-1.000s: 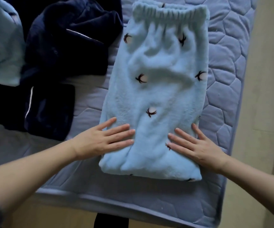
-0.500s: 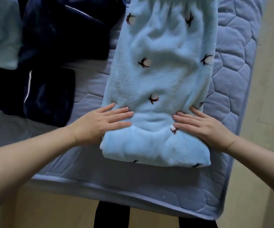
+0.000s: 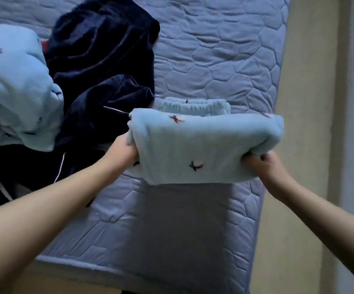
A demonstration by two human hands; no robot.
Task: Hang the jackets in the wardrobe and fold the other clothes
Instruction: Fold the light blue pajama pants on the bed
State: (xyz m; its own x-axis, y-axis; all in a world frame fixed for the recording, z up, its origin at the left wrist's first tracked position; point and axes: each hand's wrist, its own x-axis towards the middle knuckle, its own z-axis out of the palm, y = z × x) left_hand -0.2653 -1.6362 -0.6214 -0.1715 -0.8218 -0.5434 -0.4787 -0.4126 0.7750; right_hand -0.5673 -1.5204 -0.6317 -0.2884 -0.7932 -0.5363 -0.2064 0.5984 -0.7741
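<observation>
A pair of light blue fleece trousers (image 3: 203, 145) with small dark star marks is folded over on itself, its near half lifted off the bed and carried toward the elastic waistband at the far end. My left hand (image 3: 122, 152) grips the fold's left edge. My right hand (image 3: 263, 164) grips its right edge, fingers curled into the fleece. A second light blue fleece garment (image 3: 12, 85) lies bunched at the left. Dark navy clothes (image 3: 101, 66) with thin white piping are heaped between the two blue pieces.
Everything lies on a bed with a blue-grey quilted cover (image 3: 214, 49). Its near edge (image 3: 129, 274) and right edge run close to a beige floor (image 3: 295, 187). Bare quilt shows beyond and in front of the trousers.
Both hands went from pressing flat on the trousers' near end to gripping its sides. They lifted that end and folded it away from me, toward the waistband.
</observation>
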